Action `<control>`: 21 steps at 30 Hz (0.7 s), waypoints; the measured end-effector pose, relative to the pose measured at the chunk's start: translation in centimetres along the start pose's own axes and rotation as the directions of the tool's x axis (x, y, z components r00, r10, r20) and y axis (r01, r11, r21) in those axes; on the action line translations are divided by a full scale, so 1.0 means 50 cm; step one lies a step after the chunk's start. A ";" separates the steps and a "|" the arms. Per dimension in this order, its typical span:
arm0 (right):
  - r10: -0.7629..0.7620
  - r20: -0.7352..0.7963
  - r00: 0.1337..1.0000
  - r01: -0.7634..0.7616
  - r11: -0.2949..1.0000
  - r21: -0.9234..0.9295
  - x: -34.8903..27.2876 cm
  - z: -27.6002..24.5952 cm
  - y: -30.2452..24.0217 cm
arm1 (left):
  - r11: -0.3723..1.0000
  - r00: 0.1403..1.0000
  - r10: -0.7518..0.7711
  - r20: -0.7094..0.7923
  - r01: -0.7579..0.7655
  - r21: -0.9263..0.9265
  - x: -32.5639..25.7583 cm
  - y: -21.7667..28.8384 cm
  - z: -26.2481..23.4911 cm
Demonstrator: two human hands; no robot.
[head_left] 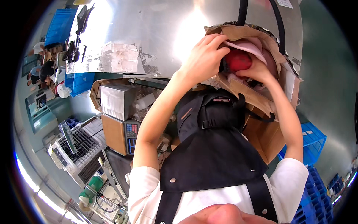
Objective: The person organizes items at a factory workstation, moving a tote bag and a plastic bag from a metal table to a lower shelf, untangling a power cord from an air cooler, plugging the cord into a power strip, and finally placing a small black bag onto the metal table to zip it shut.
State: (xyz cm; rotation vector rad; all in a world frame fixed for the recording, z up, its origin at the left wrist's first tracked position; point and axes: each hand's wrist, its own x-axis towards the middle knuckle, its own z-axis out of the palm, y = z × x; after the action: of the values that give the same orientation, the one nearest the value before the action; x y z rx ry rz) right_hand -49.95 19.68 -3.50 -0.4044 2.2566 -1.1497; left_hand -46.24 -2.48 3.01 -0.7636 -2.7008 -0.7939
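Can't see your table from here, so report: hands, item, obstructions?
Left hand at rim of open tan-lined bag with black straps. Right hand inside, thumb against red rounded object, full grip hidden. Pink cloth-like material beside object.

Two bare hands work at the mouth of a black-handled bag [233, 33] on a shiny metal table [160, 22].
The right hand [260, 71] reaches inside and holds a red rounded object [238, 61] beside pink fabric [246, 46], its thumb against the object's lower edge; the left hand [204, 56] touches the bag's left rim. Left of the person's black apron [212, 160] sits a weighing scale [131, 129].
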 end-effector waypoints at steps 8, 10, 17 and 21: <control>-0.046 0.458 0.888 -0.394 0.436 0.809 -0.065 -0.056 0.027 | 0.994 1.000 0.002 0.004 -0.001 -0.109 -0.041 0.017 -0.009; 0.005 0.428 0.904 -0.387 0.434 0.813 -0.061 -0.051 0.035 | 0.995 0.994 0.028 0.110 -0.017 -0.103 -0.064 0.042 -0.020; 0.162 0.310 0.937 -0.350 0.405 0.845 -0.001 -0.064 0.037 | 0.995 0.968 0.060 0.242 -0.077 0.060 -0.127 0.076 -0.014; 0.176 0.239 0.955 -0.296 0.483 0.824 0.004 -0.076 0.015 | 0.998 0.963 0.029 0.267 -0.042 0.043 -0.125 0.078 -0.019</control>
State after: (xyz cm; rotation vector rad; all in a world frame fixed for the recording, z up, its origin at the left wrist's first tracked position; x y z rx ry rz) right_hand -52.43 22.44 -2.40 0.2473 1.2915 -1.8322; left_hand -38.81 -2.84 3.33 -0.9680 -2.9190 -0.6565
